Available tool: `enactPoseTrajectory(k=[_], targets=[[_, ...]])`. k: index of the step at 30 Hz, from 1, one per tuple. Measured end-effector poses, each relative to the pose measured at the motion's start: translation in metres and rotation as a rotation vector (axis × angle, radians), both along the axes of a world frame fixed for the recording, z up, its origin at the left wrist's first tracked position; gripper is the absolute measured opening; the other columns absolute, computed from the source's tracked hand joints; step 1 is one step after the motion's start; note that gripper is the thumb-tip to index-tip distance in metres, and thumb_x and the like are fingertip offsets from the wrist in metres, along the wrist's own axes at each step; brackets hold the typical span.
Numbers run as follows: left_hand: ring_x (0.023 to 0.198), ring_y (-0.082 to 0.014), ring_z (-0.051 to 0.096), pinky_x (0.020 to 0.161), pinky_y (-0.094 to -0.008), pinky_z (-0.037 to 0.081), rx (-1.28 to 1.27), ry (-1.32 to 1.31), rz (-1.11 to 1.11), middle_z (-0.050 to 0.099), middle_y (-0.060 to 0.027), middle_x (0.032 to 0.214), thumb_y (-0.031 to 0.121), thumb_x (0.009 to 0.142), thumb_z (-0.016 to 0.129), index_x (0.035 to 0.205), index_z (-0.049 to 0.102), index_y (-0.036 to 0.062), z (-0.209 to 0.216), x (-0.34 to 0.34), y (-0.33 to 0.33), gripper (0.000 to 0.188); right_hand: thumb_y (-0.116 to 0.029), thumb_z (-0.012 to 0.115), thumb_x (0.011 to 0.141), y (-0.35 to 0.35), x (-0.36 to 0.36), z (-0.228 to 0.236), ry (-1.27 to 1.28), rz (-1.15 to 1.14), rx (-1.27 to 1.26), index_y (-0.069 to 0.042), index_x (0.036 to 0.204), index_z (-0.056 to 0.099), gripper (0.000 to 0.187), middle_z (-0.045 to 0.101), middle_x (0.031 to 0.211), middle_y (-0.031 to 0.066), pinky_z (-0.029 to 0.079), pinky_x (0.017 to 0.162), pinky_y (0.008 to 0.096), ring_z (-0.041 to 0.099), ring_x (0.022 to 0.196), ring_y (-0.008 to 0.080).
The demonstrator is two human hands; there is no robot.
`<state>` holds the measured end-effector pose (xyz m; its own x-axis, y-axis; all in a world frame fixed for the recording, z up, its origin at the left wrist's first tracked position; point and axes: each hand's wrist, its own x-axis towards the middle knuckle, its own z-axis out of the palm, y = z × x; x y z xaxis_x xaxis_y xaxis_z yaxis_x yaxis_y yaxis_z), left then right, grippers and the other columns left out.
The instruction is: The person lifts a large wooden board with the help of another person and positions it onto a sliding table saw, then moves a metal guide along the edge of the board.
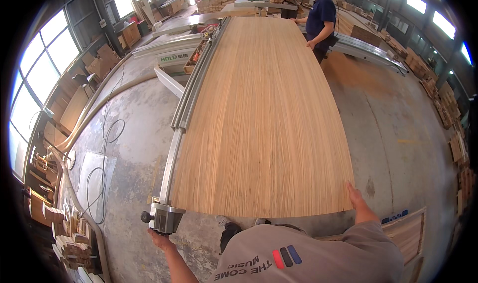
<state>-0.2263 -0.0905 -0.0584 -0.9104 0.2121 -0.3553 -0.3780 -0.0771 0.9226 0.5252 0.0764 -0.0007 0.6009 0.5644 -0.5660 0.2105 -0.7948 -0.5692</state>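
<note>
A long wood panel (264, 118) with straight, light-brown grain stretches away from me, its near edge just in front of my body. Along its left side runs a metal fence rail (172, 163), ending near me in a grey metal end block (167, 217) with a black knob (146, 216). My left hand (160, 240) is closed at the near underside of that block, its fingers partly hidden. On the panel's near right edge, my right hand (355, 197) grips the side, with some fingers out of sight below. At the far right edge, a co-worker in a dark blue shirt (321, 18) has hands on the panel.
The sliding table saw (174, 59) stands beyond the rail, with a wooden tray (195, 59) beside it. A loose black cable (103, 173) and a hose (117, 87) cross the floor at left. Offcuts (74, 248) are stacked lower left. Sawdust (358, 76) covers floor near the co-worker.
</note>
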Motion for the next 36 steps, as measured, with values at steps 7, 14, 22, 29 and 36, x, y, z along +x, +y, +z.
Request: enactPoseTrajectory(k=[7, 14, 22, 29, 36], targets=[[0.097, -0.0226, 0.058, 0.076, -0.0346, 0.05, 0.015, 0.003, -0.005, 0.056, -0.0111, 0.114, 0.055, 0.09, 0.044, 0.125, 0.047, 0.0036, -0.003, -0.001, 0.001, 0.063, -0.066, 0.057, 0.077, 0.0, 0.011, -0.013, -0.019, -0.016, 0.011, 0.012, 0.128, 0.042, 0.094, 0.048, 0.127, 0.0231, 0.037, 0.096, 0.0395, 0.047, 0.117, 0.0319], [0.097, -0.0232, 0.058, 0.077, -0.0353, 0.049, 0.008, 0.006, -0.005, 0.055, -0.0113, 0.115, 0.056, 0.09, 0.044, 0.126, 0.047, 0.0039, -0.002, -0.002, -0.001, 0.063, -0.066, 0.056, 0.077, 0.001, 0.005, -0.005, 0.002, 0.003, -0.004, 0.012, 0.131, 0.037, 0.097, 0.044, 0.132, 0.0233, 0.034, 0.099, 0.0414, 0.042, 0.121, 0.0324], [0.103, -0.0245, 0.057, 0.081, -0.0366, 0.048, 0.044, 0.004, -0.015, 0.054, -0.0127, 0.12, 0.056, 0.091, 0.043, 0.129, 0.045, 0.0023, -0.004, -0.003, -0.001, 0.066, -0.064, 0.059, 0.076, -0.002, 0.013, -0.013, 0.01, 0.028, 0.068, 0.013, 0.129, 0.038, 0.096, 0.045, 0.131, 0.0245, 0.036, 0.098, 0.041, 0.045, 0.119, 0.0346], [0.101, -0.0239, 0.057, 0.081, -0.0358, 0.048, 0.048, 0.015, -0.007, 0.055, -0.0127, 0.118, 0.056, 0.09, 0.043, 0.126, 0.047, -0.0006, -0.003, -0.001, -0.001, 0.067, -0.065, 0.055, 0.078, -0.002, 0.007, -0.005, 0.023, 0.051, 0.035, 0.014, 0.13, 0.037, 0.095, 0.045, 0.13, 0.0239, 0.035, 0.098, 0.0395, 0.045, 0.119, 0.0322], [0.094, -0.023, 0.059, 0.076, -0.0348, 0.049, 0.025, 0.017, -0.01, 0.057, -0.0113, 0.112, 0.058, 0.089, 0.044, 0.123, 0.049, 0.0001, 0.0, 0.001, 0.001, 0.067, -0.063, 0.055, 0.08, -0.003, 0.025, -0.026, 0.041, 0.061, 0.057, 0.014, 0.129, 0.038, 0.093, 0.047, 0.129, 0.0236, 0.036, 0.097, 0.0391, 0.046, 0.117, 0.0314]])
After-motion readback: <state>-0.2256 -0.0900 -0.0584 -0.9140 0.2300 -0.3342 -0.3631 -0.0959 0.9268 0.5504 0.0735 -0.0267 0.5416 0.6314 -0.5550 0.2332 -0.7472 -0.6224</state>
